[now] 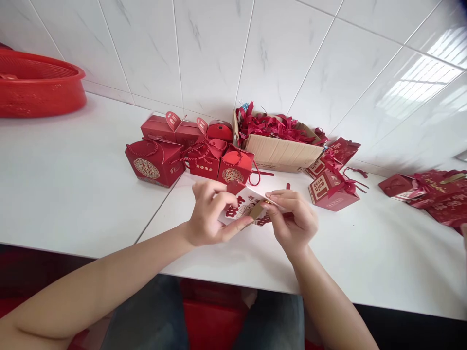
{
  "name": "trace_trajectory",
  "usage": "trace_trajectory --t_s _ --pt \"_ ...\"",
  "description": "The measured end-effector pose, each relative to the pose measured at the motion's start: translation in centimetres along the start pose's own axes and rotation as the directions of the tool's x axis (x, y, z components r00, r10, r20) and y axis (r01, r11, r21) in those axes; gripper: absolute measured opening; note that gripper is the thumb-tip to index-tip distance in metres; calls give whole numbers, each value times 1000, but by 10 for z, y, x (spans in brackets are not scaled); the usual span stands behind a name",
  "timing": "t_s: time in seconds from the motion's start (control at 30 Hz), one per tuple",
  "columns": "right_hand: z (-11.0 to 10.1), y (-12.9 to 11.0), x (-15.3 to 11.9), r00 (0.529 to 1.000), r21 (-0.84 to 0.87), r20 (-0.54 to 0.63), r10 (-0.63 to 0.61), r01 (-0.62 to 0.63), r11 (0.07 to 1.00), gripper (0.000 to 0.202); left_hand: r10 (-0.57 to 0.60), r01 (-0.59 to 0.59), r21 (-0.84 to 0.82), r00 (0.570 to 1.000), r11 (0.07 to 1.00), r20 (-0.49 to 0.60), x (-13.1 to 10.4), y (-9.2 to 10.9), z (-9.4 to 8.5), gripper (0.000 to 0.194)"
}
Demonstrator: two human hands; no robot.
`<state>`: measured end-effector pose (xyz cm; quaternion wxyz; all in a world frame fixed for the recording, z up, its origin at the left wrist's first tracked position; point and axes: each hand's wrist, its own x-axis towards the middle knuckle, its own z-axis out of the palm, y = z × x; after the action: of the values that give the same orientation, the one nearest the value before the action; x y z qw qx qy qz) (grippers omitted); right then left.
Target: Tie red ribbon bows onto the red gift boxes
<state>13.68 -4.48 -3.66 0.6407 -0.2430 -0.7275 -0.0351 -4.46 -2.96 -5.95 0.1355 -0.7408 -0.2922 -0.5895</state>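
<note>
Above the front part of the table, both my hands grip a small white and red paper gift box with red lettering. My left hand holds its left side, thumb along the lower edge and fingers curled over the top. At the right end, my right hand pinches the box's edge between thumb and fingers, near a small gold-coloured spot. A brown inner flap shows between the two thumbs. My fingers partly hide the box, so its full shape cannot be made out.
Behind my hands stand several red gift boxes with cord handles and a cardboard box of red ribbons. Red boxes with bows lie to the right, more red packages farther right. A red plastic basket sits far left, against the tiled wall.
</note>
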Motion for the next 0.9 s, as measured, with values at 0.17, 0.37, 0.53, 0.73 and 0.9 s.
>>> trace_trajectory --t_s 0.17,0.37,0.53,0.73,0.9 --pt "1 6 -2 992 -58 -73 98 -102 993 16 -52 38 110 990 993 129 -1 6 4 33" --pt "3 6 -2 981 -65 -118 154 -163 985 13 -146 112 155 963 982 228 -8 17 11 27" --pt "-4 12 1 968 -57 -124 219 -227 972 8 -131 163 -67 933 984 335 0 5 5 20" --pt "-11 18 3 952 71 -16 305 -303 950 8 -317 464 -454 876 761 364 24 -24 -18 12" --pt "-5 6 1 985 94 50 166 -170 981 11 -486 524 -668 832 528 269 58 -15 -19 22"
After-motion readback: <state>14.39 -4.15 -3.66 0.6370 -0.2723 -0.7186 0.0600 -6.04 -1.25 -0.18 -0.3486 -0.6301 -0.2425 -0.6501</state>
